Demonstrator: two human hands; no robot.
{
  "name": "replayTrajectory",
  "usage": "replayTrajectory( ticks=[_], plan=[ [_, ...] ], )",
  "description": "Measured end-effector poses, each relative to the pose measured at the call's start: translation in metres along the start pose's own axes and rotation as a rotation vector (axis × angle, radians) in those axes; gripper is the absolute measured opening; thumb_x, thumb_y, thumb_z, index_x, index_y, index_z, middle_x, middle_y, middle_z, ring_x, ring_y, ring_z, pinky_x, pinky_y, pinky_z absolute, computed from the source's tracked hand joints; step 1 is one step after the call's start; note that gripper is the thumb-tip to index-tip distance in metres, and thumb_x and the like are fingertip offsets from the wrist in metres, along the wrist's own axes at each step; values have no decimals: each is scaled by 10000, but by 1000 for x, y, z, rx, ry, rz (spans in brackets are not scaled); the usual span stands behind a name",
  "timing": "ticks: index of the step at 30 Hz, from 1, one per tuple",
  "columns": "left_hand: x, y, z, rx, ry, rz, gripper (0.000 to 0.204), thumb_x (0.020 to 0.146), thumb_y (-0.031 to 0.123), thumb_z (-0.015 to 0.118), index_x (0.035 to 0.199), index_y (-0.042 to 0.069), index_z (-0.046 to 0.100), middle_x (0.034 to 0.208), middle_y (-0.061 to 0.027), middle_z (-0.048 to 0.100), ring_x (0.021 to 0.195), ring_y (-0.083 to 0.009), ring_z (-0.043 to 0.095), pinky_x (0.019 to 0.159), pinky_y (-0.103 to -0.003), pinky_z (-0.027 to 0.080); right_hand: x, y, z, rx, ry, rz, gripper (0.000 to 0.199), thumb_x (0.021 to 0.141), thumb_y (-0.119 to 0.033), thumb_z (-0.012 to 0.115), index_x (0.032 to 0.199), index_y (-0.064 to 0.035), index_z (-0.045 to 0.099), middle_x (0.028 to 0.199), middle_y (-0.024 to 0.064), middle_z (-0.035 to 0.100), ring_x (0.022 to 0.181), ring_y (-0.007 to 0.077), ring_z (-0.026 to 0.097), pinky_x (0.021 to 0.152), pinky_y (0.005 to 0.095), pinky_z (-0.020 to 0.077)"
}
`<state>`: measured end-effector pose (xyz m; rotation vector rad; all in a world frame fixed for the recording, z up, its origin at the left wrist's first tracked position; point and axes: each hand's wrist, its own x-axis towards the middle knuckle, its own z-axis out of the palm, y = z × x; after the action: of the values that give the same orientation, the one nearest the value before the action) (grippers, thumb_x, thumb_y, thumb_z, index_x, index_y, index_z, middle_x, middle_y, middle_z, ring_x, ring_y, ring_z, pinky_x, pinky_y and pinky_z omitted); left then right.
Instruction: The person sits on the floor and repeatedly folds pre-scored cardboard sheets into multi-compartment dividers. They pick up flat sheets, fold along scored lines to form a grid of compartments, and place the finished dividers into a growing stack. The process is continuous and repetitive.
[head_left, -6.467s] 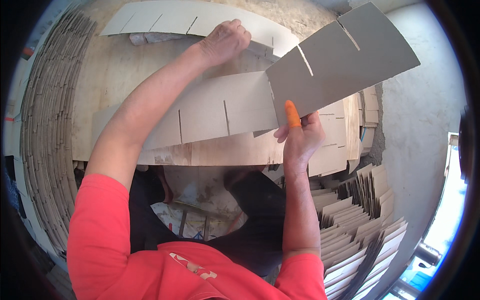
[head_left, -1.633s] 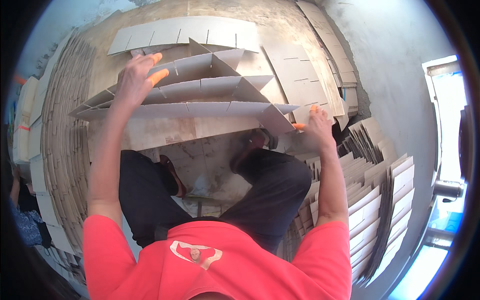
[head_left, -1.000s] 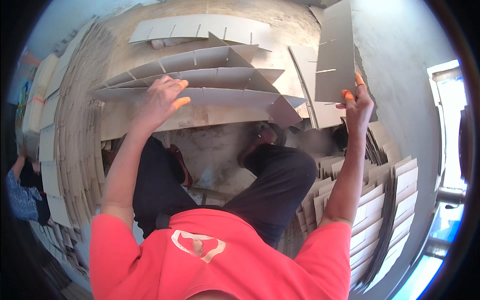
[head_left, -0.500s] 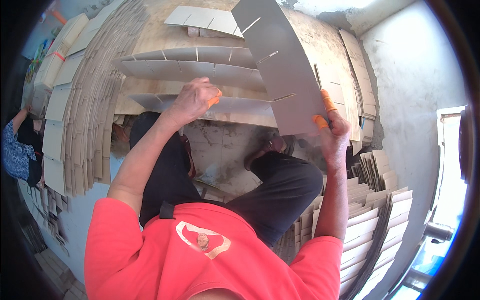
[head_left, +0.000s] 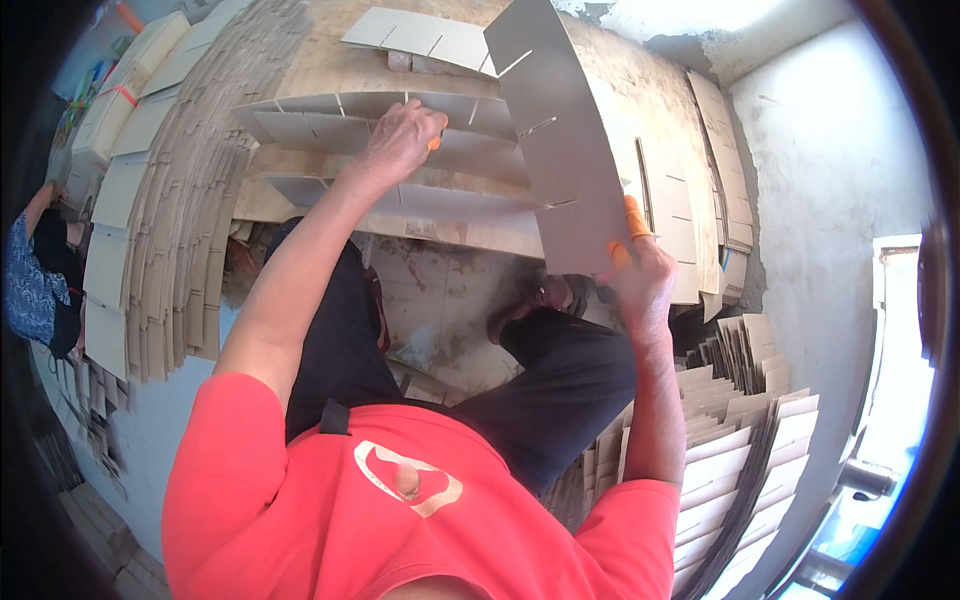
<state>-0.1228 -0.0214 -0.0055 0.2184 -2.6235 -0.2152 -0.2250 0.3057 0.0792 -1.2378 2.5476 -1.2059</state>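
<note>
My right hand (head_left: 640, 275), with orange finger guards, grips the lower edge of a grey slotted cardboard strip (head_left: 560, 140) that stands tilted above the work surface. My left hand (head_left: 400, 145) presses down on a half-built cardboard divider grid (head_left: 330, 110) of long slotted strips lying side by side on the wooden table (head_left: 320, 55). The held strip crosses over the right end of those strips.
A flat slotted sheet (head_left: 420, 35) lies at the table's far edge. Tall stacks of cardboard pieces (head_left: 170, 200) rise on the left, more stacks (head_left: 740, 440) at the right by the wall. Another person in blue (head_left: 35, 280) stands at far left.
My right hand has brought the slotted strip a little lower and further over the grid. My left hand stays on the strips; the head view has shifted slightly.
</note>
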Motion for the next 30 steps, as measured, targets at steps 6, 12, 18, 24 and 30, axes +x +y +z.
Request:
replayTrajectory(
  ticks=[6, 12, 18, 24, 30],
  plan=[
    [-7, 5, 1, -163, -88, -87, 97, 740, -10, 591, 799, 21, 662, 779, -147, 653, 800, -308, 612, 714, -415, 510, -9, 9, -1, 104, 6, -1, 550, 832, 138, 456, 1358, -14, 508, 751, 38, 581, 585, 64, 514, 545, 211, 487],
    [-8, 3, 1, -107, -131, -115, 73, 756, 12, 601, 794, 17, 664, 759, -167, 641, 789, -328, 616, 709, -438, 505, -4, 9, -4, 29, 1, -54, 532, 847, 119, 466, 1358, -21, 509, 754, 35, 582, 602, 61, 515, 538, 213, 497],
    [-3, 6, -9, -125, -155, -117, 61, 760, 40, 625, 799, 13, 662, 758, -184, 631, 809, -350, 625, 715, -443, 502, -5, 10, -4, 88, -23, 2, 538, 836, 118, 474, 1352, -25, 518, 760, 36, 587, 598, 62, 519, 541, 209, 500],
    [-3, 3, -9, -117, -189, -112, 69, 758, 50, 630, 801, 6, 659, 754, -187, 626, 819, -355, 624, 714, -445, 501, -5, 6, -8, 98, 29, -49, 553, 828, 124, 477, 1358, -31, 516, 750, 28, 570, 602, 61, 521, 558, 211, 496],
    [-3, 2, -5, -104, -178, -112, 66, 754, 54, 640, 794, 5, 659, 773, -176, 642, 824, -342, 626, 715, -440, 510, -12, 14, -3, 119, -102, 4, 631, 771, 151, 466, 1371, -39, 506, 746, 20, 547, 597, 66, 502, 567, 212, 472]
  ],
)
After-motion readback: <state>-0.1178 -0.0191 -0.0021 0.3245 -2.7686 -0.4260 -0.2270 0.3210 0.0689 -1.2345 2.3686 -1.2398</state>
